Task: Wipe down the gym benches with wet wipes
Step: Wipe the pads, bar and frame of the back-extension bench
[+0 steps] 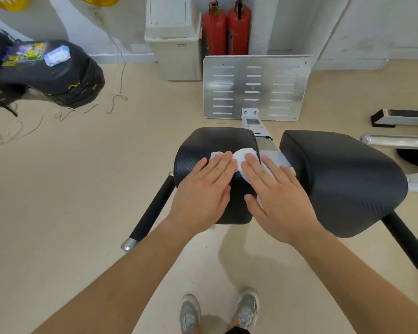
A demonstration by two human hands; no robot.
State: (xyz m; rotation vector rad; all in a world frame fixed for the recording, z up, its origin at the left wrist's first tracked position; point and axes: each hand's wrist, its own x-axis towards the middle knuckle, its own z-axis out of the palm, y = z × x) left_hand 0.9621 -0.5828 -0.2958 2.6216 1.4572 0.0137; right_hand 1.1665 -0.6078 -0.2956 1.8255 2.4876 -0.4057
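Black textured vinyl covers two bench pads in the head view: the left pad [203, 145] and the larger right pad [343, 179], side by side with a pale metal frame [274, 156] between them. A white wet wipe [241, 155] lies on top of the left pad, towards its far right edge. The left hand [203, 191] is flat, fingers straight and together, pressing the wipe's left part. The right hand [275, 196] is likewise flat and presses the wipe's right part; its outer fingers extend past the pad's edge over the frame. Neither hand curls round anything. Beyond the pads stands a slotted metal footplate [253, 88]. Two red fire extinguishers [214, 30] and a white bin [176, 56] stand against the wall.
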